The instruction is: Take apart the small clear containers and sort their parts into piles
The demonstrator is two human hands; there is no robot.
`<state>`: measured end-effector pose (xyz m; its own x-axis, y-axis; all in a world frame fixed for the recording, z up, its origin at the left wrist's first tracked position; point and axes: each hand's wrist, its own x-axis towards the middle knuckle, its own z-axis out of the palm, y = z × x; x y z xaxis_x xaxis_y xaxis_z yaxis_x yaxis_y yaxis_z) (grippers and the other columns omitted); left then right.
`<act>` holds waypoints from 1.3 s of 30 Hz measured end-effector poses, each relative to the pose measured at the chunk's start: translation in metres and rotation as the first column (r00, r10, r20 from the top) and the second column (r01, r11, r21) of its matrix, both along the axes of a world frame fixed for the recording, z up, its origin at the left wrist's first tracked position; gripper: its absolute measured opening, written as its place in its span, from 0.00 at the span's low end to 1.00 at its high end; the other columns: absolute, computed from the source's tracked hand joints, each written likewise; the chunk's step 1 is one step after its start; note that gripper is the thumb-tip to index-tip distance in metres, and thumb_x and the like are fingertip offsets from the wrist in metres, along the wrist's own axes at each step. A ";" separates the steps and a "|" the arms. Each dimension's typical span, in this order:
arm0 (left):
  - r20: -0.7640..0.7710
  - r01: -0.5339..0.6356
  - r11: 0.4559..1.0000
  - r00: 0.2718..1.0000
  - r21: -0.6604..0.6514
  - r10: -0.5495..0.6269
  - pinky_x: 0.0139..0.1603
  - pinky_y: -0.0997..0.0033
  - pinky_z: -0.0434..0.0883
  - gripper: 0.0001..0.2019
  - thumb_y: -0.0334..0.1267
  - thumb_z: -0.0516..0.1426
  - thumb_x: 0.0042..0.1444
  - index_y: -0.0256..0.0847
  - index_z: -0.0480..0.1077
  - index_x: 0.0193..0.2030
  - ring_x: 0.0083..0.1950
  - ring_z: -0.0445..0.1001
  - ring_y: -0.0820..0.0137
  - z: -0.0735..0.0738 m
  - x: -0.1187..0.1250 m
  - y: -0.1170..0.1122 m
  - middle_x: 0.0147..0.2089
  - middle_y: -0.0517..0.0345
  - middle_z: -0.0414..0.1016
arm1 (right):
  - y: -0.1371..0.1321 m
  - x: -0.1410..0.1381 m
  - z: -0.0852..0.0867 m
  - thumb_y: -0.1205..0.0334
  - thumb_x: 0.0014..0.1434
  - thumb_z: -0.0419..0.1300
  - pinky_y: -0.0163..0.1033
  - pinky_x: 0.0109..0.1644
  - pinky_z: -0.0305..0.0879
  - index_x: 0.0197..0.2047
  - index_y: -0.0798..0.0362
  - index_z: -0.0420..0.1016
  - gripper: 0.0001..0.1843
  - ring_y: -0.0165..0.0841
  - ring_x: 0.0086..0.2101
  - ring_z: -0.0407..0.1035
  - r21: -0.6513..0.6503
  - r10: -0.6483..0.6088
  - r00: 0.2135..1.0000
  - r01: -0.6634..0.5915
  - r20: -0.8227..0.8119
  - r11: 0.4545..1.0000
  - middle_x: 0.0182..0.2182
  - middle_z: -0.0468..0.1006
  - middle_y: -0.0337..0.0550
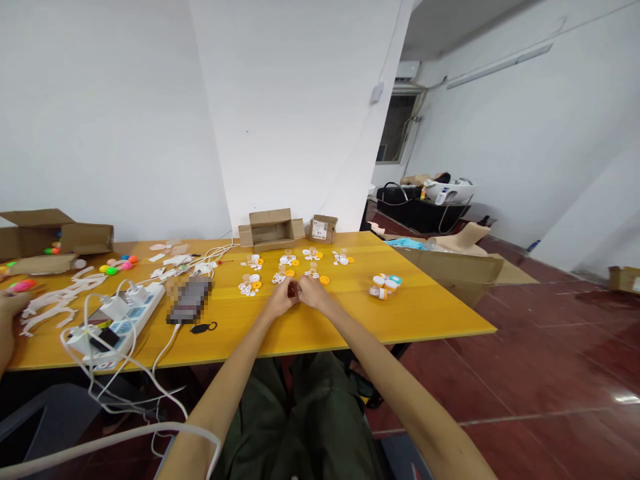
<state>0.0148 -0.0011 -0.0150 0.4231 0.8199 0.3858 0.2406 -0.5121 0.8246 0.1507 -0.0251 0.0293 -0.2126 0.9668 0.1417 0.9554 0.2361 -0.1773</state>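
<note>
My left hand (pixel 281 299) and my right hand (pixel 311 293) meet over the middle of the table, thumbs and fingers curled in together. Whatever they hold is hidden or too small to name. Just beyond them lie small heaps of white pieces (pixel 247 290) with dark marks, each heap beside a clear cup and orange and white round parts. An orange ring-like lid (pixel 325 281) rests right by my right hand. To the right stands a cluster of small containers (pixel 393 283) with white, orange and teal lids; an orange-and-clear one (pixel 378 293) lies on its side in front.
On the left are a white power strip (pixel 133 323) with plugs and cables, a blurred phone (pixel 190 300) and a black ring holder (pixel 204 327). An open cardboard box (pixel 271 230) and a smaller box (pixel 323 229) stand behind. Another person's hand (pixel 14 303) is at far left.
</note>
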 end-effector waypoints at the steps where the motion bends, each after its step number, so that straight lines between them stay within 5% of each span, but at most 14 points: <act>1: 0.002 0.001 1.000 1.000 -0.003 -0.001 0.37 0.70 0.70 0.11 0.29 0.60 0.46 0.41 0.65 0.36 0.32 0.70 0.70 0.000 0.000 0.000 0.32 0.63 0.70 | -0.001 0.001 0.000 0.72 0.58 0.56 0.37 0.43 0.66 0.44 0.53 0.80 0.14 0.40 0.45 0.76 0.003 -0.007 1.000 0.007 -0.014 1.000 0.44 0.82 0.52; 10: 0.026 -0.007 0.999 1.000 -0.051 0.009 0.37 0.70 0.70 0.14 0.36 0.65 0.46 0.42 0.65 0.37 0.33 0.70 0.71 -0.005 0.001 0.003 0.33 0.62 0.70 | 0.009 0.012 0.000 0.72 0.58 0.55 0.34 0.44 0.66 0.37 0.52 0.80 0.13 0.35 0.44 0.74 0.057 -0.048 0.989 0.057 -0.141 0.997 0.39 0.83 0.42; 22: 0.014 -0.040 0.998 0.999 -0.056 0.041 0.41 0.68 0.70 0.12 0.36 0.67 0.45 0.41 0.69 0.35 0.35 0.70 0.70 -0.007 0.000 0.003 0.33 0.62 0.72 | 0.009 0.042 -0.022 0.74 0.61 0.53 0.45 0.57 0.63 0.39 0.53 0.78 0.13 0.43 0.55 0.67 0.170 -0.115 0.987 0.134 -0.116 0.976 0.54 0.74 0.54; 32: -0.001 -0.035 0.998 0.999 -0.049 0.035 0.41 0.68 0.71 0.08 0.30 0.63 0.46 0.42 0.70 0.33 0.34 0.70 0.70 -0.004 0.001 0.002 0.32 0.62 0.72 | -0.007 0.045 -0.036 0.65 0.64 0.56 0.49 0.58 0.62 0.44 0.50 0.77 0.09 0.44 0.55 0.65 0.238 -0.016 0.995 0.039 -0.098 0.970 0.54 0.74 0.52; 39: -0.021 -0.034 0.999 0.999 -0.028 0.033 0.42 0.67 0.71 0.06 0.32 0.64 0.47 0.41 0.72 0.32 0.35 0.71 0.68 -0.002 -0.001 0.001 0.31 0.61 0.72 | -0.007 0.042 -0.033 0.69 0.63 0.54 0.47 0.54 0.63 0.44 0.53 0.76 0.11 0.45 0.53 0.66 0.234 -0.081 0.987 0.112 -0.138 0.966 0.53 0.74 0.55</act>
<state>0.0142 0.0002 -0.0169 0.4026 0.8444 0.3534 0.2740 -0.4795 0.8336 0.1923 -0.0317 -0.0036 -0.0857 0.9162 0.3916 0.9492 0.1946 -0.2475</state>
